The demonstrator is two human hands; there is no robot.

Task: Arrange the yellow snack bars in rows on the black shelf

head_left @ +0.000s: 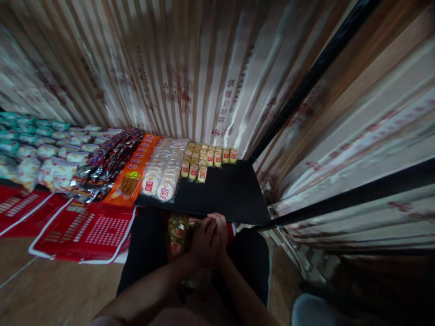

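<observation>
My left hand [203, 242] and my right hand [221, 233] are together above my lap, just in front of the edge of the black shelf [224, 194]. Their fingers are closed and overlap; anything between them is hidden. Beside my left hand, between my knees, is a clear bag of small yellow-wrapped snacks [176, 233]. On the shelf stand rows of similar small yellow packs [193, 170], shorter in front than at the back. Left of them lie rows of round white wrapped cakes [158, 181].
Orange snack packets [127, 176], dark shiny packets [102, 167] and white-and-green packets [41, 149] line the shelf leftward. Red bags with white handles [88, 231] hang at its front. Black poles [340, 197] and a printed curtain [204, 68] enclose the back and right.
</observation>
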